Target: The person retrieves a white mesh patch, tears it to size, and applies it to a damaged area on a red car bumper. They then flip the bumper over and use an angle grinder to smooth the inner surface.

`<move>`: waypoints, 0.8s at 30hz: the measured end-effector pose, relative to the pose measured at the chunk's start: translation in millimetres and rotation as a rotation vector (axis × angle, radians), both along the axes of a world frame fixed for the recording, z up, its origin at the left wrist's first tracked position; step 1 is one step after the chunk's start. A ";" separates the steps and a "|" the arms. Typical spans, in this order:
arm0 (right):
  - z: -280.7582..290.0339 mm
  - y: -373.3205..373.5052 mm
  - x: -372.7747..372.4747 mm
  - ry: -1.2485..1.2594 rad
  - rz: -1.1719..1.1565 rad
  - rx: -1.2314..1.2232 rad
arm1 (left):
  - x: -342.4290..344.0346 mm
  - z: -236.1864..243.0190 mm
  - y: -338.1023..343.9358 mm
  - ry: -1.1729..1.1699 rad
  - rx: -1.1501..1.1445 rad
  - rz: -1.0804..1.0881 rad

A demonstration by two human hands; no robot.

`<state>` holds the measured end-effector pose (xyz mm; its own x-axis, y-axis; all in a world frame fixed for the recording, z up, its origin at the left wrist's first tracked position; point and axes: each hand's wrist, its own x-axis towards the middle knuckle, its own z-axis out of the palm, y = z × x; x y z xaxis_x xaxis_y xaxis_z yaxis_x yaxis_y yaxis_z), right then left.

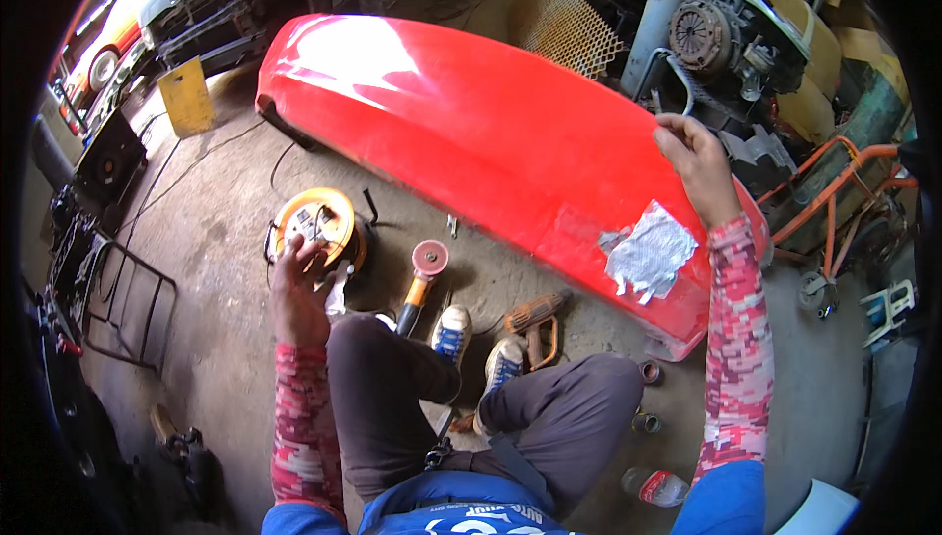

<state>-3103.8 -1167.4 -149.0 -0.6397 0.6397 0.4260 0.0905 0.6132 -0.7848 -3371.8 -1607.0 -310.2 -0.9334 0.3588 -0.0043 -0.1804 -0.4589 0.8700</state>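
A long glossy red car bumper lies across the floor in front of my knees. At its far right edge my right hand is closed, the fingers bent over the rim and the thumb on the red side. A crumpled silver foil-like sheet rests on the bumper's right part, below that hand. My left hand is raised over the floor, fingers loosely apart and holding nothing. Just beyond it stands an orange cable reel. An angle grinder with a reddish disc lies between the reel and my shoes.
An orange-brown power tool lies by my right shoe. A plastic bottle is beside my right thigh. Engine parts and an orange trolley frame stand at the right. A black metal frame is at the left, a car front behind.
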 end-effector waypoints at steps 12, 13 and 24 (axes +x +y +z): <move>-15.4 166.0 -115.8 -0.730 -0.120 0.089 | -104.4 -53.3 200.9 -0.764 0.083 -0.103; -16.6 168.1 -125.6 -0.828 -0.041 0.064 | -105.0 -58.3 203.7 -0.757 0.098 -0.126; -20.8 170.9 -191.1 -0.860 0.075 -0.033 | -85.9 -59.1 248.2 -0.707 0.437 0.079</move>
